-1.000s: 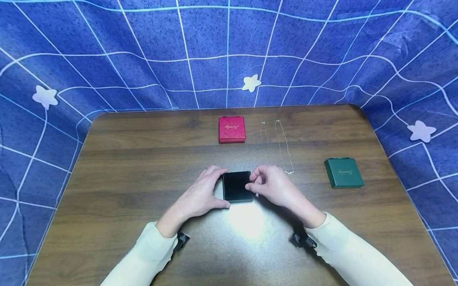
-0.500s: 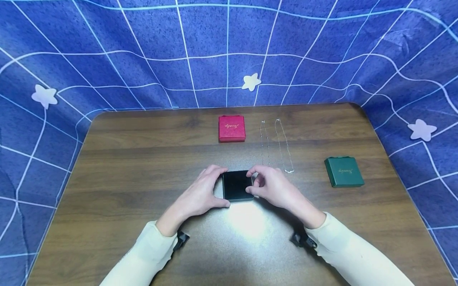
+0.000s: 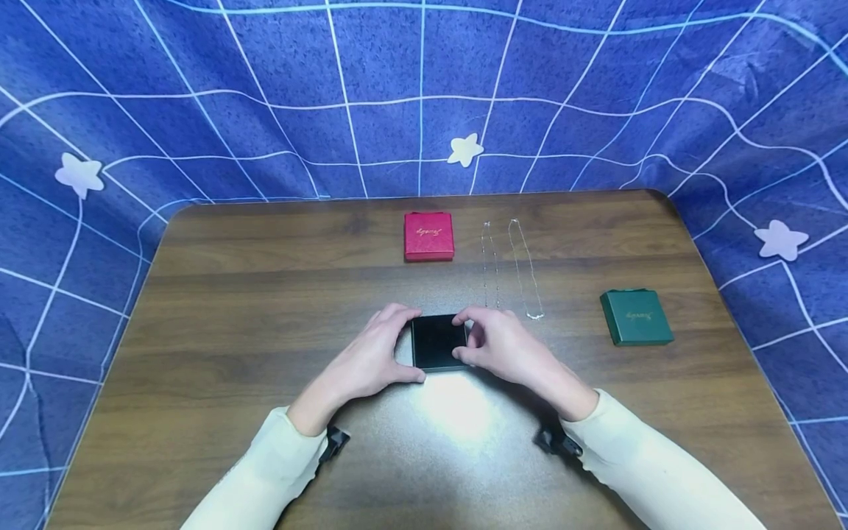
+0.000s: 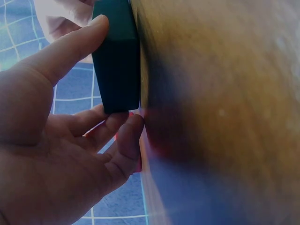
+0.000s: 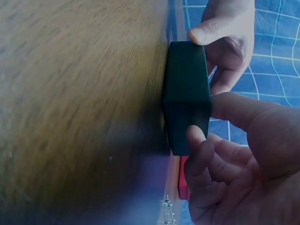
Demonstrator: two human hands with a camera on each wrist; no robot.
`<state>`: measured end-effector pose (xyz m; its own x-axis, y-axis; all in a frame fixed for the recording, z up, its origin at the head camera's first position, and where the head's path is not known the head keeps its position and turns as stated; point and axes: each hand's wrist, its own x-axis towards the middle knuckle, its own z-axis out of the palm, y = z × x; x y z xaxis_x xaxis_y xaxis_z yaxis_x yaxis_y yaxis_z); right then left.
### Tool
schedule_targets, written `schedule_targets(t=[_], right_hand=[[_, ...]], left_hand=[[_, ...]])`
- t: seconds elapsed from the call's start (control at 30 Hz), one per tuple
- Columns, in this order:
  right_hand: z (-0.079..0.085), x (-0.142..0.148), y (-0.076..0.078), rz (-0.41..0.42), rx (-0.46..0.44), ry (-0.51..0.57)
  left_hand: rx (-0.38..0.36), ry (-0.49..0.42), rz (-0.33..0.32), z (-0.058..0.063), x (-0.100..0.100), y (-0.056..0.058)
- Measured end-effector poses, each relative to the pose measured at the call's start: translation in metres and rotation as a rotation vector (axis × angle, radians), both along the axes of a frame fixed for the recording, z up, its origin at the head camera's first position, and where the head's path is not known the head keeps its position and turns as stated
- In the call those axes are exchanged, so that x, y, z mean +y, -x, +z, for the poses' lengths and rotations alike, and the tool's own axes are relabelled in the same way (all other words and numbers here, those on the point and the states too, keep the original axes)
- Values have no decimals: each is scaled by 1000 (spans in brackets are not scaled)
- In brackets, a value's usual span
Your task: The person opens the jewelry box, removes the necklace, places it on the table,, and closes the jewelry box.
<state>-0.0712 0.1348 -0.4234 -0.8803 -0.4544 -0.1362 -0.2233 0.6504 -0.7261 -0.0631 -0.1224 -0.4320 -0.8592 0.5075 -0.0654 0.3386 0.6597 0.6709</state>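
A dark green jewelry box [image 3: 439,343] with a black top face lies on the table between both hands. Reaching from its left side, my left hand [image 3: 376,353] grips it, thumb at the near edge and fingers at the far edge. In the left wrist view that thumb overlaps the box's [image 4: 117,61] dark green wall. My right hand [image 3: 506,344] is at the box's right edge, thumb and index finger bent over the black face. The right wrist view shows the other right-hand fingers [image 5: 199,164] curled against the box's [image 5: 186,89] side.
Behind the hands sits a red jewelry box [image 3: 429,237]. Two thin silver necklaces, one with a small pendant [image 3: 535,316], lie stretched out beside it. A second green jewelry box [image 3: 637,317] stands to the right. Blue curtain [image 3: 265,66] closes off the table's back.
My right index finger and thumb have shifted from the box's right edge slightly left onto its black top. The left hand keeps its grip; the other things stay put.
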Motion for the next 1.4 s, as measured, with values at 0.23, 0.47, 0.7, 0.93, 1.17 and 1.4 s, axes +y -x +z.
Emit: schedule_targets(t=[0.23,0.47,0.7,0.93,1.17,1.4], right_hand=[[1,-4,1,-1,7,-47],[2,-5,1,25,36,-85],[2,-7,2,19,47,-136],[2,-8,2,29,49,-155],[2,-4,-2,33,67,-135],[11,7,-4,37,87,-101]], left_hand=[[2,-1,0,0,0,1],[-2,5,5,1,0,1],[-5,6,6,2,0,1],[2,9,5,2,0,0],[8,15,1,0,0,-1],[13,15,4,0,0,-1]])
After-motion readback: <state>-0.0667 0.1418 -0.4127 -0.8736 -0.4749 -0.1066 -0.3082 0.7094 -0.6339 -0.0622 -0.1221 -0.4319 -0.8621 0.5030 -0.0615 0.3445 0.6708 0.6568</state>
